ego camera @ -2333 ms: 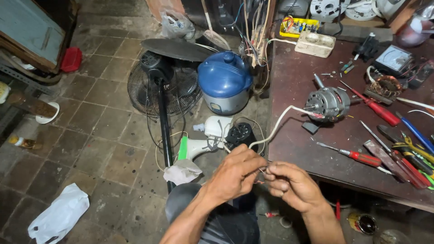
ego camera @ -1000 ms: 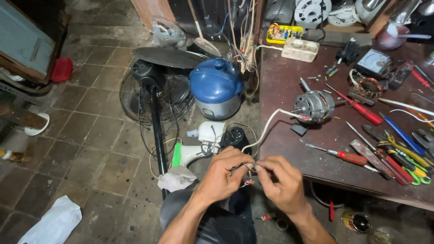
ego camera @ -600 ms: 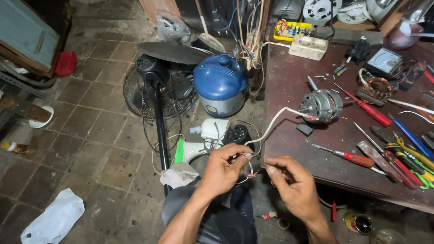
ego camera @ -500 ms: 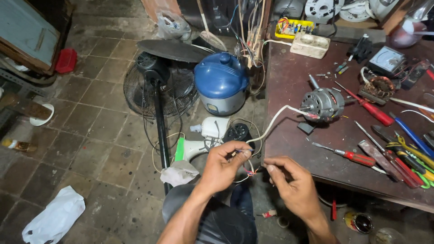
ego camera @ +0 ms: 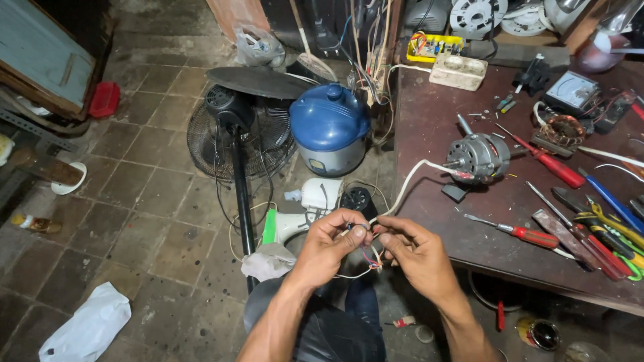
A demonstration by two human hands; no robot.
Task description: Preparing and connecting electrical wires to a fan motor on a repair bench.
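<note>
Repair workshop, workbench (ego camera: 429, 134) strewn with screwdrivers (ego camera: 545, 163), electric motor (ego camera: 479, 157), dismantled fan (ego camera: 231, 134)

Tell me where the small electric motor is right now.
In the head view the electric motor lies on the dark workbench at the right, just left of the red-handled screwdrivers; its white cable runs down to the hands.

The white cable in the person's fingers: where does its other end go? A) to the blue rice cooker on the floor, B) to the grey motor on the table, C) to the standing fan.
B: the white cable climbs from both hands over the table edge to the grey motor.
</note>
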